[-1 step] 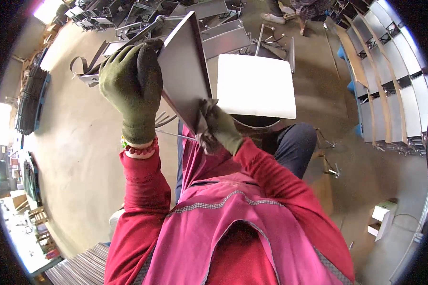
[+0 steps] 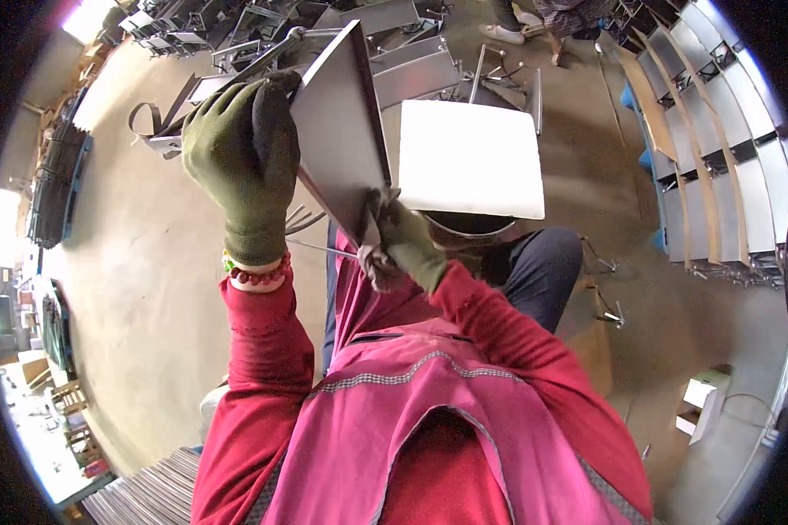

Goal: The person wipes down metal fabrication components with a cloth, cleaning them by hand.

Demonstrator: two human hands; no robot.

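Observation:
A flat grey panel (image 2: 337,122) stands tilted in front of me, its dark edge turned to the right. My left hand (image 2: 245,157), in an olive glove with a dark palm side, is closed around the panel's left side near the top. Against the lower right edge of the panel my gloved right hand (image 2: 407,241) presses a crumpled grey-brown rag (image 2: 378,249). The rag partly hides that hand's fingers. To the right of the panel lies a bright white square slab (image 2: 471,159) on a dark round-edged support (image 2: 468,226).
Metal frames and grey panels (image 2: 416,74) crowd the floor ahead. On the right, stacked grey panels (image 2: 727,131) stand with cardboard strips between them. A person's shoe (image 2: 502,34) shows at the far side. An open carton (image 2: 702,404) sits at lower right, ribbed sheets (image 2: 149,490) at lower left.
My right hand and the rag have shifted slightly down along the panel's edge. The left hand and panel look unmoved.

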